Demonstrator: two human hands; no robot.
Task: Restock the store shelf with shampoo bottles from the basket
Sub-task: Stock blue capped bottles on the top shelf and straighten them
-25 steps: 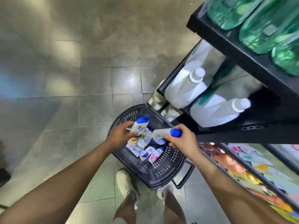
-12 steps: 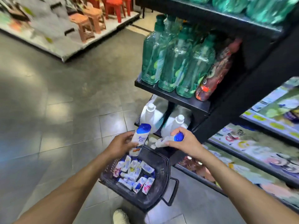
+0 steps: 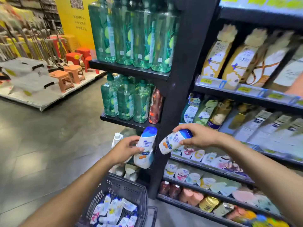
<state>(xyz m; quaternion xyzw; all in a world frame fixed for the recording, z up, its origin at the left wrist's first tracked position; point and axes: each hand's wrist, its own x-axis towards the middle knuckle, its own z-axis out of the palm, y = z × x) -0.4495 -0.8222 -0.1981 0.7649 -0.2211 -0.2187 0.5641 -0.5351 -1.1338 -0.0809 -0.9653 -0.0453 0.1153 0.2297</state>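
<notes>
Transfer step: left hand point(image 3: 124, 149) and right hand point(image 3: 199, 135) are each gripping a shampoo bottle point(image 3: 145, 147) above the basket point(image 3: 114, 190); next, probably placing both on a shelf point(image 3: 211, 164) right of it.

two bare forearms reach in from the bottom edge, uncovered as far as they show, with no sleeve edge in view. the left hand point(image 3: 125, 149) and the right hand point(image 3: 199, 136) are bare too, without gloves. short, plain fingernails show on the right hand's fingertips point(image 3: 181, 142).
</notes>
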